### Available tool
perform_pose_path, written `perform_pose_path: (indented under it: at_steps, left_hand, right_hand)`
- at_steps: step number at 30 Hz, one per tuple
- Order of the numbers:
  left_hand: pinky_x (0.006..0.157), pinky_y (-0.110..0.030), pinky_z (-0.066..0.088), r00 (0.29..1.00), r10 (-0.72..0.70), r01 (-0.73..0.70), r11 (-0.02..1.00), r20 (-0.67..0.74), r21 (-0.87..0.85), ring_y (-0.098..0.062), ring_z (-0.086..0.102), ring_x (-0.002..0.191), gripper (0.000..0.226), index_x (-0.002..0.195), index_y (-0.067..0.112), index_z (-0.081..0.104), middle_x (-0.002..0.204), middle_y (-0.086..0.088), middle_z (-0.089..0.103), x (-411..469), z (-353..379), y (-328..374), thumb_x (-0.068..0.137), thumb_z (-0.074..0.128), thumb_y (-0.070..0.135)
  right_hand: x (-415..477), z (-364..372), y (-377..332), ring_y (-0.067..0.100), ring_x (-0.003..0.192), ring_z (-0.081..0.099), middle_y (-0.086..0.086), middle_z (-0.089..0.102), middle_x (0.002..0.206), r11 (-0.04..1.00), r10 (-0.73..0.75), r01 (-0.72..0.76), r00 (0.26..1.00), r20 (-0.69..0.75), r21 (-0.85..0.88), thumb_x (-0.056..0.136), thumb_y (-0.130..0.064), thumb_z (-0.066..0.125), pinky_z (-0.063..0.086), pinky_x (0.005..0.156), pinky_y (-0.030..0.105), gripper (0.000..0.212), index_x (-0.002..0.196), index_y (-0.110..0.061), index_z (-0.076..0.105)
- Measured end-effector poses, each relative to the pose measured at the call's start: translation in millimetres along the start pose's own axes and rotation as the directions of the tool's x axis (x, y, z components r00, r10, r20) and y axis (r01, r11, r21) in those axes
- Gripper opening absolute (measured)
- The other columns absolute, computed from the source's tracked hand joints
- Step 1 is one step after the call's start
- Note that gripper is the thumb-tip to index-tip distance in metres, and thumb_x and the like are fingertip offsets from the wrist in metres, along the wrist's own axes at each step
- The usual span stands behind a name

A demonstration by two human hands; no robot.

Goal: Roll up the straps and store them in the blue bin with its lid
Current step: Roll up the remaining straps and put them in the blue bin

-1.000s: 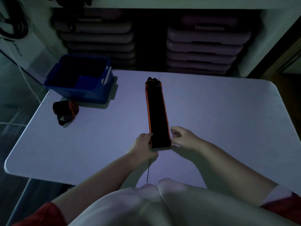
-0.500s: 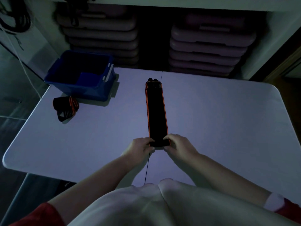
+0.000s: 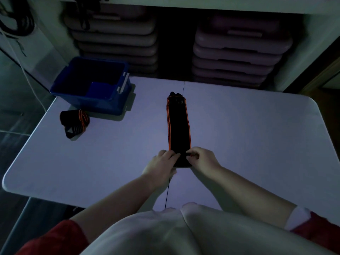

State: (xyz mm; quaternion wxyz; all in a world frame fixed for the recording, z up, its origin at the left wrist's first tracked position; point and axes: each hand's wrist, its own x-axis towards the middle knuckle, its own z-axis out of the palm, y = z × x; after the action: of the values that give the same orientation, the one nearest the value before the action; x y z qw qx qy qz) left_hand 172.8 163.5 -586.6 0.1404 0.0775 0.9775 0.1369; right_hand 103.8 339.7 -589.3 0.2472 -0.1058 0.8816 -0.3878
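A long black strap with orange edges [image 3: 178, 126] lies flat along the middle of the white table [image 3: 248, 135], running away from me. My left hand [image 3: 161, 163] and my right hand [image 3: 201, 159] both pinch its near end, which is folded over into a small roll. A second black and orange strap [image 3: 74, 122], rolled up, rests at the table's left side. Just behind it stands the open blue bin [image 3: 95, 87]; a white-edged piece leans at the bin's right rim. I cannot tell whether that piece is the lid.
Stacks of grey step platforms [image 3: 237, 48] fill the shelf behind the table. Dark cords [image 3: 16, 21] hang on the wall at the upper left. The table's near edge runs just in front of my body.
My hands have closed in from the strap's sides onto its near end. They have turned that end over, so the strap's near edge sits a little farther from me.
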Motion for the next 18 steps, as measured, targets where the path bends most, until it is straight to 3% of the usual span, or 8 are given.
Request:
perform_pose_path:
  at_steps: [3,6,8,11,15,18]
  left_hand:
    - [0.096,-0.042,0.044,0.999,0.009,-0.01,1.0,-0.034,-0.028,-0.029,0.047,0.122,0.049,0.134,0.013,0.049,0.128,-0.009,0.057,7,-5,-7,0.087,0.048,0.028]
    - [0.08,-0.034,0.047,0.996,-0.088,0.092,0.969,0.029,-0.23,-0.03,0.059,0.104,0.041,0.126,0.017,0.053,0.112,-0.01,0.063,15,-18,-8,0.087,0.045,0.03]
    - [0.076,-0.03,0.044,0.982,-0.182,0.185,0.918,0.04,-0.352,-0.03,0.061,0.099,0.039,0.13,0.018,0.046,0.11,-0.011,0.062,17,-21,-7,0.092,0.048,0.028]
    - [0.088,-0.029,0.045,0.951,-0.307,0.243,0.827,-0.044,-0.507,-0.027,0.059,0.108,0.037,0.131,0.018,0.048,0.122,-0.01,0.057,19,-18,-6,0.094,0.051,0.025]
    - [0.108,-0.033,0.037,0.966,-0.26,0.228,0.862,-0.007,-0.453,-0.028,0.045,0.128,0.067,0.147,0.013,0.031,0.147,-0.009,0.036,19,-6,-6,0.089,0.062,0.026]
    - [0.107,-0.038,0.036,0.976,-0.216,0.202,0.942,-0.022,-0.268,-0.032,0.044,0.127,0.068,0.148,0.01,0.027,0.144,-0.011,0.046,24,-4,-12,0.09,0.058,0.025]
  right_hand:
    - [-2,-3,-2,0.014,0.098,0.056,0.002,0.06,0.108,0.985,-0.135,0.133,0.991,-0.006,-0.109,0.09,-0.02,0.058,0.042,0.085,0.025,0.029,0.119,-0.018,0.064]
    - [-5,-7,-2,0.016,0.101,0.056,0.003,0.06,0.113,0.948,-0.267,0.289,0.951,0.156,-0.136,0.086,-0.015,0.06,0.044,0.085,0.027,0.038,0.124,-0.017,0.059]
    - [-2,-10,0,0.018,0.103,0.06,0.004,0.063,0.117,0.957,-0.231,0.252,0.961,0.149,-0.142,0.09,-0.018,0.058,0.047,0.085,0.03,0.039,0.129,-0.019,0.054]
    - [6,-11,-2,0.016,0.1,0.061,0.002,0.066,0.114,0.982,-0.155,0.159,0.987,0.05,-0.1,0.094,-0.022,0.057,0.047,0.084,0.026,0.031,0.126,-0.021,0.055]
    - [22,-8,-11,0.011,0.092,0.057,0.0,0.066,0.109,0.995,-0.056,0.056,0.998,0.001,-0.078,0.092,-0.02,0.057,0.041,0.08,0.021,0.029,0.12,-0.018,0.063]
    - [31,-8,-14,0.017,0.095,0.06,0.007,0.063,0.114,0.996,-0.03,0.031,1.0,0.006,-0.078,0.089,-0.021,0.056,0.042,0.081,0.023,0.034,0.122,-0.018,0.063]
